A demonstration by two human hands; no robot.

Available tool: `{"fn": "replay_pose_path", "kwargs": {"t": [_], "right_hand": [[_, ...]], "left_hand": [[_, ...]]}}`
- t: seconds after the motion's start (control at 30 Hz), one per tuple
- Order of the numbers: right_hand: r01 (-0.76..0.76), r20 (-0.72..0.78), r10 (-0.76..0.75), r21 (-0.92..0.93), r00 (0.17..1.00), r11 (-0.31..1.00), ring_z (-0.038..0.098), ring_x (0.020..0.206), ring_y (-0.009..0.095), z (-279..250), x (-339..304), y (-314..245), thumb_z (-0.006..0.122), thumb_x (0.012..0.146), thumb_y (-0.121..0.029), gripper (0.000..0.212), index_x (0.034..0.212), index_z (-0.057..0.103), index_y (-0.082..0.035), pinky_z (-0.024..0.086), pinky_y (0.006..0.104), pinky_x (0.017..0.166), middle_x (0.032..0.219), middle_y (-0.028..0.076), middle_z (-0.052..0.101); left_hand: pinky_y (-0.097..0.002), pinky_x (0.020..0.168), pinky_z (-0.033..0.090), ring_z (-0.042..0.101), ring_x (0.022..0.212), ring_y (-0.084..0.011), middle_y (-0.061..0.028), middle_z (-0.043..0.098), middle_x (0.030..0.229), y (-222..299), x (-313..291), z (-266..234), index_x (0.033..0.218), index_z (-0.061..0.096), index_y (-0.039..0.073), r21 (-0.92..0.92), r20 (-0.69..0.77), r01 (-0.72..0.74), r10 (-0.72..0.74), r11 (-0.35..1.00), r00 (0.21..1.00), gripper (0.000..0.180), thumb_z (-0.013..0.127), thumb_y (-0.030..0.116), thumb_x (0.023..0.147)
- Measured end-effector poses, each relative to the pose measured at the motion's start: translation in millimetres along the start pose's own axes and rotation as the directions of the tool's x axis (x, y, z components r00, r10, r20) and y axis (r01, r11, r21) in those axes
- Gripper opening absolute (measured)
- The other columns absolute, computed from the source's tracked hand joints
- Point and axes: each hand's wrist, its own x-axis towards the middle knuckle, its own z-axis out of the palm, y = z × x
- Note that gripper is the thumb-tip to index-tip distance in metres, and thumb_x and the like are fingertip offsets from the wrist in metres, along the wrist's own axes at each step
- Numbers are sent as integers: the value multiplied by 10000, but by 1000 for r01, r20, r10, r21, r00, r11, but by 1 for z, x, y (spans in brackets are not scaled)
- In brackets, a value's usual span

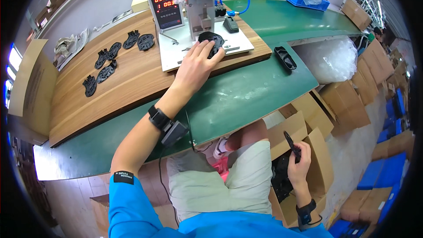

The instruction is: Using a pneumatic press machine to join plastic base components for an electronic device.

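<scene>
My left hand [195, 67] reaches up to the white base plate of a bench press [203, 17]. Its fingers are curled over a black moulded plastic part [217, 40] under the press head, and they hide some of it. Low on the right, my right hand [300, 162] pinches a thin black plastic piece [291, 143], tilted upward. That hand is above an open cardboard box [319, 158] in which more black parts [280, 176] lie. Several black moulded parts [106, 71] are spread on the wooden board [128, 79] left of the press.
A counter box with red digits [166, 6] stands beside the press. One black shell [285, 58] rests on the green table [255, 90] to the right. A clear plastic bag [328, 59] and cardboard boxes [343, 105] flank the table. A cable [162, 185] hangs from my left wrist.
</scene>
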Motion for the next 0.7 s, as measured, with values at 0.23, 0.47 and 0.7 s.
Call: {"fn": "replay_pose_path", "kwargs": {"t": [0.23, 0.47, 0.7], "right_hand": [[-315, 27, 331, -243, 943, 918, 547, 1175, 417, 3, -96, 127, 577, 887, 18, 338, 1223, 609, 27, 436, 482, 1062, 1217, 217, 602], [-370, 97, 421, -331, 902, 868, 526, 1210, 419, 24, -122, 167, 583, 889, 3, 349, 1237, 604, 21, 421, 487, 1099, 1245, 225, 578], [-370, 142, 445, -369, 884, 853, 530, 1212, 420, 35, -126, 183, 601, 881, -8, 343, 1224, 621, 1, 429, 475, 1094, 1242, 225, 583]], "left_hand": [[-507, 1164, 471, 622, 1310, -380, -217, 668, 1361, 15, 6, 2, 1338, 595, 126, 11, 9, 45, -45, 999, 999, 425, 611, 40, 922], [-521, 1154, 473, 611, 1306, -393, -220, 659, 1364, 19, 3, 3, 1340, 598, 119, 20, -12, 76, -76, 997, 997, 441, 623, 29, 910], [-499, 1141, 488, 620, 1294, -396, -222, 670, 1342, 6, -3, 2, 1351, 607, 105, -45, -6, 92, -92, 995, 996, 456, 624, 18, 904]]}}
